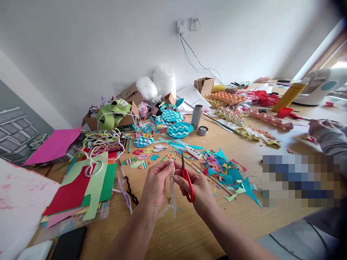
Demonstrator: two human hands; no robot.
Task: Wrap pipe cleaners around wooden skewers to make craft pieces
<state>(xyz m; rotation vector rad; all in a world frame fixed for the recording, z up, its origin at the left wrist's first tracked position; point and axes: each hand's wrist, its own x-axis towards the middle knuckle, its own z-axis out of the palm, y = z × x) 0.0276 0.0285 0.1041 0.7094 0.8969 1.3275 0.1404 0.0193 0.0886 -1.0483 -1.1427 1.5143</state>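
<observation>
Yarn [172,187], wht & fuzzy, L fingers [162,169] pinching it, R fingers [181,183] curled rnd red-handled scissors [186,175]

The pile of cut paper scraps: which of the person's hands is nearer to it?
Right. The right hand, holding red scissors, is just left of the paper scraps; the left hand, pinching a white strand, is farther left, beyond the right hand.

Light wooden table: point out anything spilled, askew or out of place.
Jagged teal and multicoloured paper scraps lie strewn beyond and to the right of the person's right hand; that loose litter looks untidy compared with the grouped, patterned paper fish cutouts.
</observation>
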